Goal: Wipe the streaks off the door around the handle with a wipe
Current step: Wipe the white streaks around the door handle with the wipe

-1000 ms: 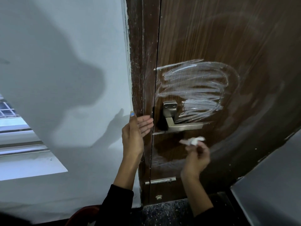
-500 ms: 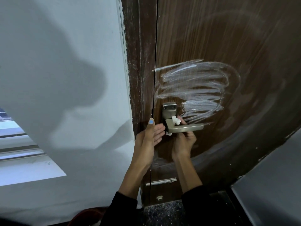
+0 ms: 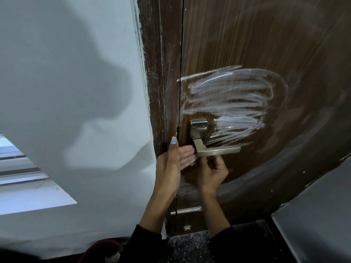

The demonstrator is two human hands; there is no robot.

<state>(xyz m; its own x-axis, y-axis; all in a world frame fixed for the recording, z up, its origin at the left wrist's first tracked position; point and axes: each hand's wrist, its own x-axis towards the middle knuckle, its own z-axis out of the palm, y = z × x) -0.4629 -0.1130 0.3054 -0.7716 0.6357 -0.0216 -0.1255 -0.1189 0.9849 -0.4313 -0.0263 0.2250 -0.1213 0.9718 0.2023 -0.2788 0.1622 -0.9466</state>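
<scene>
A dark brown wooden door [image 3: 266,44] carries white chalky streaks [image 3: 233,103] above and to the right of its metal lever handle [image 3: 214,149]. My left hand [image 3: 171,164] rests flat with straight fingers against the door edge, just left of the handle. My right hand [image 3: 212,173] is under the lever, its fingers curled round a small white wipe [image 3: 193,161]. Only a bit of the wipe shows, between the two hands, pressed on the door below the handle.
A white wall [image 3: 76,92] lies left of the brown door frame [image 3: 161,73]. A metal latch plate [image 3: 187,210] sits low on the door edge. A grey surface [image 3: 313,215] fills the lower right and speckled dark floor [image 3: 188,245] lies below.
My right hand rose with the wipe to the handle base, then dropped under the lever. My left hand slid right along the door edge towards the handle.
</scene>
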